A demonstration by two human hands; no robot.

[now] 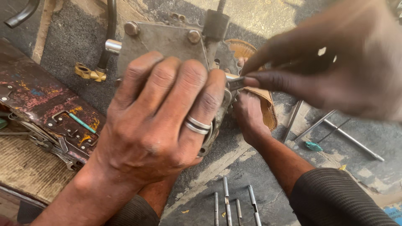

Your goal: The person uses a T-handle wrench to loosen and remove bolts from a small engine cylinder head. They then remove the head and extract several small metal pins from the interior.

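A grey metal housing (167, 39) with bolts at its corners lies on the dark ground. My left hand (159, 117), with two rings on one finger, lies over the housing with its fingers curled on the right edge. My right hand (331, 62), blurred, comes in from the upper right and pinches a small steel spanner (235, 83), whose head is at the housing's right edge beside my left fingertips. A foot (249, 115) in a tan sandal (268, 106) rests against the housing's right side.
A worn, paint-stained toolbox (37, 100) with spanners sits at left. A black hose (109, 29) ends in a brass fitting (88, 73). Several steel rods (228, 203) lie at the bottom, and long rods (351, 140) and a teal piece (313, 146) at right.
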